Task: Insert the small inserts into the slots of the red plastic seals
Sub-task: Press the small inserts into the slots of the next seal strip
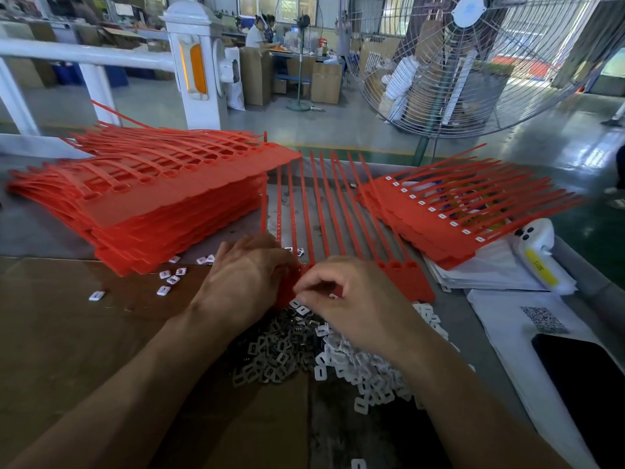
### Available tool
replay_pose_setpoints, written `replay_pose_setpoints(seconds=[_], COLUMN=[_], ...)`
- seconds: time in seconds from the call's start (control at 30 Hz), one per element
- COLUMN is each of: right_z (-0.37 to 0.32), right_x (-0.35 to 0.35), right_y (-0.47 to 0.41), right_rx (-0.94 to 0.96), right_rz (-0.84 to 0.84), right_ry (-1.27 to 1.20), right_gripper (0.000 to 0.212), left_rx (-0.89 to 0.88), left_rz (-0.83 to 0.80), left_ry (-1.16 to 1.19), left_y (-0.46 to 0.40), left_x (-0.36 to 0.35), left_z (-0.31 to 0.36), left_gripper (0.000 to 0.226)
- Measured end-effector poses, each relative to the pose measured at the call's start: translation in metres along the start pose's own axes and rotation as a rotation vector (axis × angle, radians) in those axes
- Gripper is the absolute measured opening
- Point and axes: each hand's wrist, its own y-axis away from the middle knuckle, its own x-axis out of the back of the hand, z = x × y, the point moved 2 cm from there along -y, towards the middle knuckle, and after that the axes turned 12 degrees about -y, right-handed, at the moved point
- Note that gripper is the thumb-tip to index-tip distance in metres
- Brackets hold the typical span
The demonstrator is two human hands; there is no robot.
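At eleven o'clock from the hands, on the grey worktable [216,231]: a tall stack of red seal strips [162,194], slots unfilled, tails fanning away toward ten o'clock.
At two o'clock: a lower stack of finished seal strips [436,228], each slot showing a white insert, tails pointing to two o'clock; it rests on white papers [490,269].
At twelve o'clock, beyond the table edge: a large standing fan [473,59] with wire guard.
At seven o'clock: a flat sheet of brown cardboard [84,333] covering the near left of the table.
At four o'clock: a dark phone [588,377] lying on a white sheet bearing a printed code.
At three o'clock: a white handheld device [537,255] with a yellow label.
Centre: the seal strip in work [406,279], heads toward the person, tails running to twelve o'clock.
Left hand [247,282]: fingers curled over the left end of that strip, holding it down.
Right hand [358,299]: fingertips pinched together at the strip's near edge; whether an insert sits between them cannot be told.
At six o'clock, under both wrists: a heap of small inserts [338,360], metal pieces to the left, white pieces to the right.
At nine o'clock: a few loose inserts [169,279] scattered on the cardboard edge.
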Motion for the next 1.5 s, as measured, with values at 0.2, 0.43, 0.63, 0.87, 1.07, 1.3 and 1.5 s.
replay_pose_setpoints(seconds=[0.2,0.43,0.63,0.87,1.07,1.3,1.5], right_z=[-0.001,0.001,-0.001,-0.003,-0.007,-0.01,-0.006], right_x=[-0.015,-0.022,-0.022,-0.024,-0.021,-0.019,-0.02], right_y=[-0.001,-0.001,0.0,0.002,0.003,0.005,0.004], right_rx=[0.083,0.109,0.094,0.078,0.064,0.025,-0.002], right_rz=[-0.2,-0.187,-0.168,-0.138,-0.099,-0.047,-0.035], right_ry=[0.234,0.247,0.207,0.152,0.086,-0.005,-0.022], right_gripper=[0.024,0.014,0.008,0.006,0.006,0.009,0.011], left_rx=[0.012,0.026,0.022,0.023,0.013,0.017,0.007], left_rz=[-0.016,-0.036,-0.016,-0.022,-0.036,-0.022,-0.022], left_ry=[-0.01,0.009,0.045,0.079,0.078,0.094,0.103], left_y=[0.001,0.002,0.003,0.004,0.005,0.006,0.005], left_x=[0.002,0.003,0.003,0.005,0.007,0.007,0.006], left_z=[0.001,0.001,0.002,0.003,0.004,0.004,0.003], left_gripper=[0.025,0.027,0.024,0.022,0.023,0.023,0.025])
